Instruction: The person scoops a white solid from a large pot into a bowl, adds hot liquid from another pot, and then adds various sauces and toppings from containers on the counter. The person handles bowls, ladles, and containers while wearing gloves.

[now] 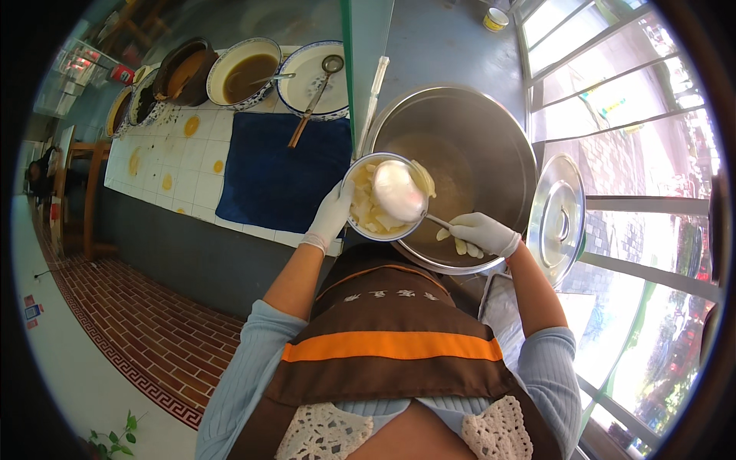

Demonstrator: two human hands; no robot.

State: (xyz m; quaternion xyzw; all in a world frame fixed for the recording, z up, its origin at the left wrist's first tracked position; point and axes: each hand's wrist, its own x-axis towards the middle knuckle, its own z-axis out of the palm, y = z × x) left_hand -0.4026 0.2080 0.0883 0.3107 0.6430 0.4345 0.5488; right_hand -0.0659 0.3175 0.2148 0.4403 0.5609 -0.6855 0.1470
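Note:
My left hand [333, 213], in a white glove, grips the left side of a blue-rimmed white bowl [386, 237]. Pale, soft-looking pieces in yellowish liquid [363, 208] fill much of the bowl. My gloved right hand [480, 234] holds the handle of a shallow metal ladle [401, 192], whose shiny head lies over the bowl and hides part of its contents. Both are above the near left rim of a deep metal pot [494, 132], with cloudy liquid [445, 167] low inside. One pale piece [424, 179] lies at the bowl's right edge.
Left of a glass divider [368, 75], a tiled counter [190, 155] bears a dark blue cloth [284, 172], a bowl of brown liquid [244, 77], a brown pot [185, 72] and a white basin [305, 69] with a second ladle [315, 103] across it. A metal lid [556, 221] stands by the window.

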